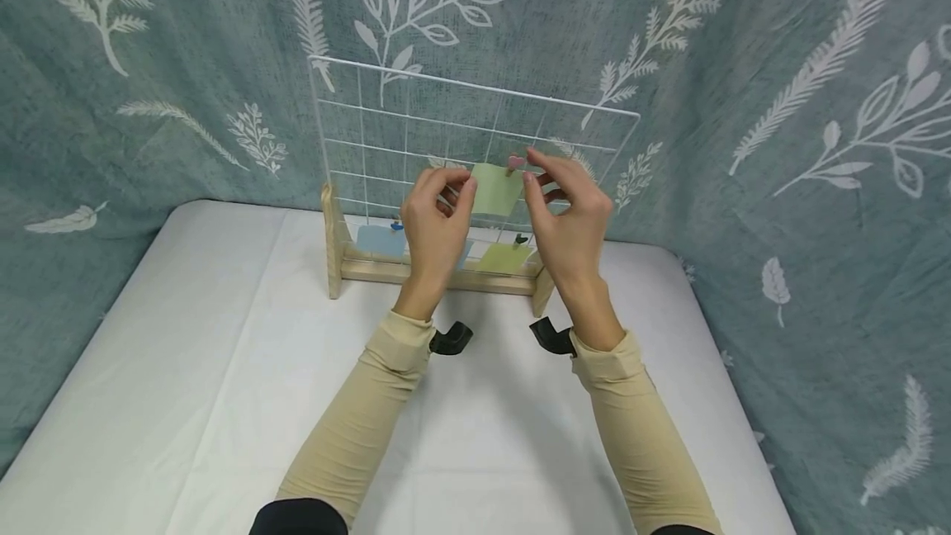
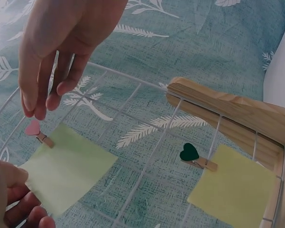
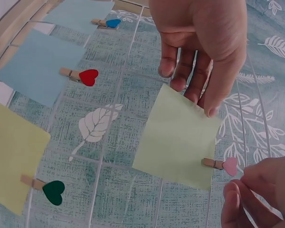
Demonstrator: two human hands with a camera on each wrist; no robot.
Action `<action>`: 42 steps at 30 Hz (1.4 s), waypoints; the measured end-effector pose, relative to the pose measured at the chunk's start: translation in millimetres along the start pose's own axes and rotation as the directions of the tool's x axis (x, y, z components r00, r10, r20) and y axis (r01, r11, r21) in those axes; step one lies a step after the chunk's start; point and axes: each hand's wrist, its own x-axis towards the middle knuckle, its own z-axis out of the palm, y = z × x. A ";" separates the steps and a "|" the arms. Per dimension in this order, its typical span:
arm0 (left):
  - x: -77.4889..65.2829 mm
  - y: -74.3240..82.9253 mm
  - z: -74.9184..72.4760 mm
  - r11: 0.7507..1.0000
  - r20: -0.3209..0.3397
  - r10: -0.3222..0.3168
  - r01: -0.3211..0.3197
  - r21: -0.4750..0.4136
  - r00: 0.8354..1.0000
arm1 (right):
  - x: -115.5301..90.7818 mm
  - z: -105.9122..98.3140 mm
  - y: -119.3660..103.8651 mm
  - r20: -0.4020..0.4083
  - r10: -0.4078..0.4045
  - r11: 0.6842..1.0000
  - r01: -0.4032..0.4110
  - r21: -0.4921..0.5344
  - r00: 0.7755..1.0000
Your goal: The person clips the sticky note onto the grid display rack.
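Observation:
A pale green paper note hangs on a white wire grid, held by a small wooden clothespin with a pink heart. My left hand pinches the note's left edge, thumb in front and fingertips partly behind it. Beside the pink heart is my right hand, its fingers loosely bent, fingertips just off the heart and nothing in them. Lower on the grid, a yellow-green note hangs from a clothespin with a dark green heart.
Two blue notes hang low on the grid, one by a red-heart clothespin, one by a blue-heart clothespin. A wooden stand carries the grid on a white-covered table. A teal leaf-patterned curtain hangs behind.

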 end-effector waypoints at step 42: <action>-40.5 -20.0 -36.0 0.995 -0.028 -0.070 0.072 0.073 0.997 | -97.4 -25.0 -5.0 -0.109 0.260 0.961 -0.246 0.122 0.960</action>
